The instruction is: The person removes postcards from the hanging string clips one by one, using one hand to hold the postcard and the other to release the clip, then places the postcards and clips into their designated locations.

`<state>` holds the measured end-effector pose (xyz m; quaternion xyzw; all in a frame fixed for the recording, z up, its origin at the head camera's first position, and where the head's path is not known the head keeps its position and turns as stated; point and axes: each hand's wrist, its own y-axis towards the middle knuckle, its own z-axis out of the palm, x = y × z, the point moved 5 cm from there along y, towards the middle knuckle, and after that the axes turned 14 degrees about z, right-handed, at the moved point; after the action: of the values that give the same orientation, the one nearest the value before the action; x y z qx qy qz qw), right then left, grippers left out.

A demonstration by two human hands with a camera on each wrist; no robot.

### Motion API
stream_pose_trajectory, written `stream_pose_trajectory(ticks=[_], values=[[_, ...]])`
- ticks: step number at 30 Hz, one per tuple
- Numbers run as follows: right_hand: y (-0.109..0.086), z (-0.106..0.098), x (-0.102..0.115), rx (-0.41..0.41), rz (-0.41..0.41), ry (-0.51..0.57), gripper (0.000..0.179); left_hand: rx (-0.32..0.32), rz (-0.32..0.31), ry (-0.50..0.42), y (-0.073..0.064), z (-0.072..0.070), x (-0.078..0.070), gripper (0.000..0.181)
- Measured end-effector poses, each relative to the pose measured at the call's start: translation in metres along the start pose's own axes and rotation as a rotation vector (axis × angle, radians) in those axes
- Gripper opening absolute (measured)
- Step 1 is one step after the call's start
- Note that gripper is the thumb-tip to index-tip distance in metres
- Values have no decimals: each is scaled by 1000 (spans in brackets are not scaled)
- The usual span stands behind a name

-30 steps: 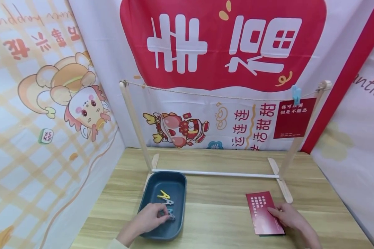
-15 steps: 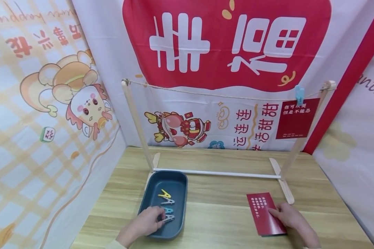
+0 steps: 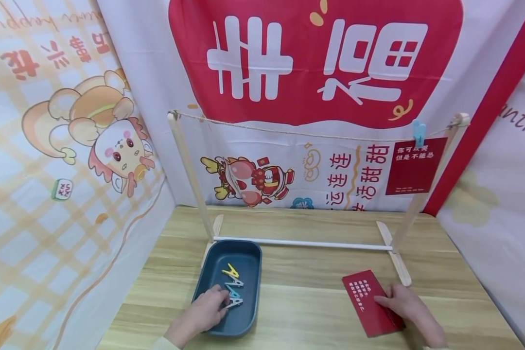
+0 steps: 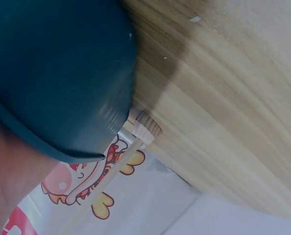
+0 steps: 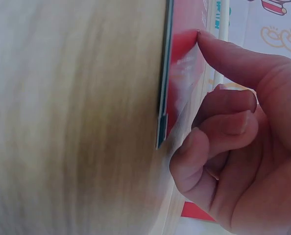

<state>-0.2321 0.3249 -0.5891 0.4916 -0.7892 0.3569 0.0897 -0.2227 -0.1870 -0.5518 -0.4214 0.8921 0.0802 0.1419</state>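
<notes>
In the dark blue tray (image 3: 256,272) lie several A-shaped clothespins: a yellow one (image 3: 230,270), a grey one (image 3: 234,282), a light blue one (image 3: 233,292) and a second grey one (image 3: 235,304). My left hand (image 3: 205,308) reaches over the tray's left rim, its bent fingers at the two nearest clothespins; whether they pinch one is hidden. A red card (image 3: 369,304) with white writing lies on the table at the right, on top of a dark green edge seen in the right wrist view. My right hand (image 3: 404,301) presses its straight thumb (image 5: 233,58) on the card, other fingers loosely curled beside it.
A wooden stand (image 3: 190,175) behind the tray carries a string (image 3: 288,131). From it hangs another red card (image 3: 413,170) by a light blue clothespin (image 3: 418,133). A white rod (image 3: 302,242) joins the stand's feet. Printed cloth (image 3: 253,73) closes off the back and sides.
The red card under my right thumb has turned slightly, its near end shifting toward me. In the tray, the light blue clothespin has tilted against the near grey one; my left hand has edged away from me.
</notes>
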Motion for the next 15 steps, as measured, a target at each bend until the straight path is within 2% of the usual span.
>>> stream_pose_trajectory(ticks=[4,9,11,15], values=[[2,0,2,-7,-22,9,41,-18,-19,17,0,0,1,17],[5,-1,0,9,-54,31,34,-17,-67,-38,1,-3,2,16],[6,-4,-1,14,-64,50,31,-49,-82,-58,3,-6,1,15],[6,-14,2,5,-81,107,32,-158,-105,-92,7,-12,0,8]])
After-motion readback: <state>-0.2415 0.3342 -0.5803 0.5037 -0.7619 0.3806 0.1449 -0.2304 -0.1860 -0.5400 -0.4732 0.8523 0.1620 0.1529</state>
